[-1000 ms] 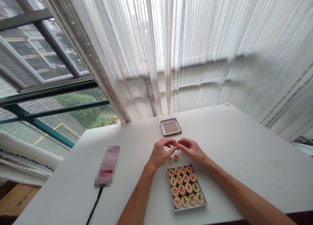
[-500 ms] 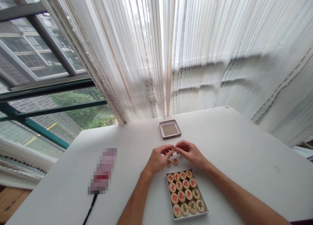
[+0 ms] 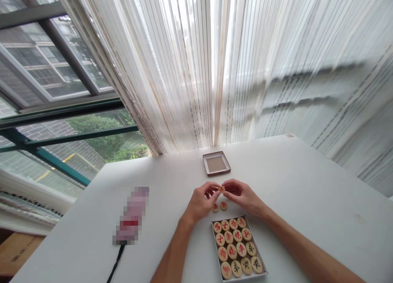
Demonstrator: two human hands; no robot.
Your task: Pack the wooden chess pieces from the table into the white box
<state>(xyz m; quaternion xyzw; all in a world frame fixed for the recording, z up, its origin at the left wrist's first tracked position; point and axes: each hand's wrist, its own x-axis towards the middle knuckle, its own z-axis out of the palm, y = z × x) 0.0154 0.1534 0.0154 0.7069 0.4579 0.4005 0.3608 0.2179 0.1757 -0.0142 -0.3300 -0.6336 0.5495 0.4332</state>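
Between the fingertips of my left hand (image 3: 202, 200) and my right hand (image 3: 242, 195) is a round wooden Chinese chess piece (image 3: 221, 189) with a red character facing me. Both hands pinch it by its sides, just above the table. Below it, two more red-marked pieces (image 3: 223, 205) lie on the table side by side, close to my left thumb. Nearer to me stands an open box (image 3: 266, 272) filled with rows of pieces, most marked in red and several in black at its near right corner.
A square box lid (image 3: 216, 163) lies inside up beyond my hands. To the left, a blurred-out pinkish object (image 3: 132, 217) with a black cord (image 3: 116, 263) rests on the white table (image 3: 172, 172). Striped curtains (image 3: 190, 70) hang behind the far edge, beside an open window.
The held chess piece has turned so that its red face shows more fully. My head view has shifted slightly, moving the whole scene a little to the right.
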